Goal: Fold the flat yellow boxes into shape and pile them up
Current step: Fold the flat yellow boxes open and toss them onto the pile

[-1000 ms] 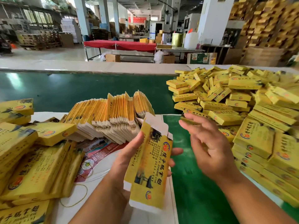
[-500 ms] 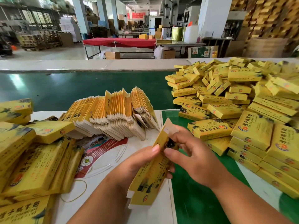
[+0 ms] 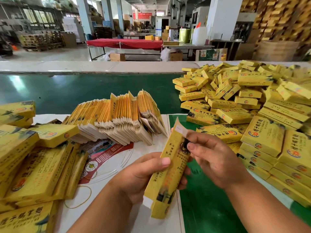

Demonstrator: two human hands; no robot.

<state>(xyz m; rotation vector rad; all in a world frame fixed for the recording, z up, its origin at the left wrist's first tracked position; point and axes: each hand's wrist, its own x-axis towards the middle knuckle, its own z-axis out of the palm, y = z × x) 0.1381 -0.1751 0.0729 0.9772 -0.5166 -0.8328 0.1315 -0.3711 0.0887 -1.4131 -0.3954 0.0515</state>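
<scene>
1. The left hand [image 3: 143, 175] gripped a yellow box [image 3: 170, 169] around its middle, thumb across the near face and fingers curled behind it.
2. The box stood tilted, upper end leaning away and to the right, partly opened from flat, above the seam between the white sheet [image 3: 107, 195] and the green mat [image 3: 208, 207].
3. The right hand [image 3: 217, 158] pinched the box near its top, thumb on the printed face and fingers wrapped round the far edge, just under the pale end flap [image 3: 179, 129].
4. Another pale flap stuck out at the lower end of the box.
5. Behind the hands, a row of flat boxes [image 3: 116, 120] stood on edge, fanned and leaning, on the white sheet.
6. At right, a large heap of folded boxes [image 3: 252, 105] lay piled loosely across the mat and the green belt [image 3: 84, 91].
7. At left, more yellow boxes [image 3: 33, 162] lay stacked and overlapping on the sheet.
8. A rubber band [image 3: 79, 197] lay on the sheet near the left forearm, beside a red printed leaflet [image 3: 104, 153] partly tucked under the stacks.
</scene>
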